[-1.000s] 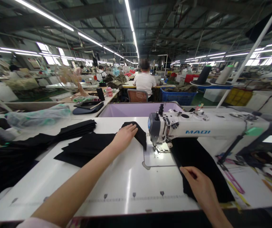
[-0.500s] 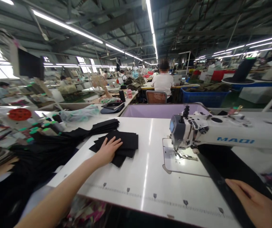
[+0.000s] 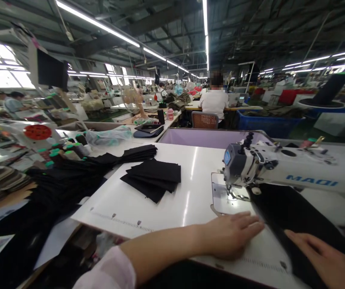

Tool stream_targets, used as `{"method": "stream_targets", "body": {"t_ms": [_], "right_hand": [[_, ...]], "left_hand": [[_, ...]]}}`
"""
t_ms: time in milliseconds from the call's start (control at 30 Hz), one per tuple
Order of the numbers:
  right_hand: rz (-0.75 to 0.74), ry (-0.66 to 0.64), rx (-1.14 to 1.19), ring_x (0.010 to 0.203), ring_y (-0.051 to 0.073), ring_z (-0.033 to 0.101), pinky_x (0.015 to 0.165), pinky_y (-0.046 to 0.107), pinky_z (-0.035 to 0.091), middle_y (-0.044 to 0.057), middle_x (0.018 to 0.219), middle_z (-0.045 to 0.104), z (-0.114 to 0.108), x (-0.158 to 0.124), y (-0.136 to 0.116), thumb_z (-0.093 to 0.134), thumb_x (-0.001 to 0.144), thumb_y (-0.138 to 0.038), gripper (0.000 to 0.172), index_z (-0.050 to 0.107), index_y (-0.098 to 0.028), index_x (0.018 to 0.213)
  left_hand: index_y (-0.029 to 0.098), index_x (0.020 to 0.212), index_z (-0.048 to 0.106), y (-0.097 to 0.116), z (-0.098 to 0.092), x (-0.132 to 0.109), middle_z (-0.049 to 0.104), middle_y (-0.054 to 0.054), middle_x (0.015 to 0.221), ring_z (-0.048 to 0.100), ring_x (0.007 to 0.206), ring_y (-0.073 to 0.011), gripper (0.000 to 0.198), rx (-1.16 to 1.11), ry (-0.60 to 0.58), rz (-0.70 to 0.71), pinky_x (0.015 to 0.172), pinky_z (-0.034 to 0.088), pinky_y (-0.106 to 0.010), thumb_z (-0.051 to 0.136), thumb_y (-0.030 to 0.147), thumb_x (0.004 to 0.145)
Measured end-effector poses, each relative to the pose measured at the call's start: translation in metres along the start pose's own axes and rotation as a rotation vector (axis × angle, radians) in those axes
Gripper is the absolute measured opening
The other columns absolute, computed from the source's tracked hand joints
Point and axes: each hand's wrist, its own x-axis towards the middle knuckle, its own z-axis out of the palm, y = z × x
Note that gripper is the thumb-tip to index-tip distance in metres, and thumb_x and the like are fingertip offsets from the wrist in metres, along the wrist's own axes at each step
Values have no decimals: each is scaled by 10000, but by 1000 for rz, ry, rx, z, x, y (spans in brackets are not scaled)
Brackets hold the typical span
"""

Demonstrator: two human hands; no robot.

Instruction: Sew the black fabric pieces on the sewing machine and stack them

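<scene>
My left hand (image 3: 235, 235) reaches across the white sewing table, fingers stretched out and holding nothing I can see. It is just in front of the needle plate, with its fingertips near the edge of a long black fabric piece (image 3: 289, 210). At the lower right, my right hand (image 3: 323, 257) grips that fabric at its near edge; some of its fingers are hidden. The fabric runs under the arm of the sewing machine (image 3: 280, 164), right of the presser foot (image 3: 238, 194). Left of the machine, several black fabric pieces (image 3: 156, 174) lie fanned out.
Another black stack (image 3: 139, 152) lies behind the fanned pieces. Heaped black fabric (image 3: 60, 188) and thread cones (image 3: 70, 152) are at the left. Beyond the white table (image 3: 106, 200) is a lilac-lined bin (image 3: 208, 136). A person (image 3: 213, 102) sits further back.
My left hand has left the fanned black pieces and moved right, to the front of the needle plate. My right hand stays on the black fabric. The view has shifted slightly.
</scene>
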Motion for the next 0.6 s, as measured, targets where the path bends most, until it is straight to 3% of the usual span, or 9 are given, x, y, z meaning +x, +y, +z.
{"method": "stream_targets", "body": {"t_ms": [67, 167, 267, 367, 467, 600], "right_hand": [[68, -82, 66, 733, 289, 711, 605, 323, 539, 37, 841, 777, 3, -9, -25, 547, 609, -717, 504, 756, -269, 705], [58, -33, 112, 761, 269, 675, 675, 316, 508, 43, 797, 747, -3, -14, -44, 499, 664, -720, 513, 699, -249, 683], [104, 84, 78, 668, 245, 616, 662, 330, 463, 34, 654, 668, -15, -12, -40, 459, 716, -742, 541, 647, -237, 665], [159, 208, 94, 691, 248, 601, 668, 336, 441, 32, 659, 657, -28, -7, -27, 452, 738, -751, 563, 649, -226, 691], [161, 162, 157, 752, 253, 611, 683, 327, 438, 34, 716, 681, -34, -6, -22, 500, 727, -745, 563, 683, -213, 734], [137, 1, 253, 689, 218, 587, 633, 302, 424, 9, 659, 644, -27, -10, -34, 545, 718, -717, 531, 685, -204, 716]], "left_hand": [[-3, 1525, 243, 0, 16, 24, 275, -225, 1596, 209, 1505, -271, 615, 54, 42, -12, 1218, 240, -372, 404, 200, 968], [32, 1505, 315, -2, 31, 50, 348, -208, 1568, 315, 1457, -317, 571, 92, 6, -21, 1169, 320, -468, 403, 225, 975], [78, 1448, 432, -3, 36, 58, 406, -182, 1541, 402, 1398, -347, 498, 108, -45, -47, 1114, 372, -526, 406, 229, 974], [88, 1381, 517, -5, 35, 56, 454, -181, 1506, 425, 1368, -372, 455, 95, -23, -28, 1118, 356, -541, 459, 238, 955], [85, 1336, 548, -2, 32, 58, 564, -180, 1389, 504, 1285, -342, 437, 0, 49, -59, 1085, 400, -503, 504, 184, 913], [137, 1177, 622, 11, 25, 76, 685, -109, 1088, 646, 981, -237, 285, -323, 206, -352, 902, 519, -369, 501, 219, 932]]}}
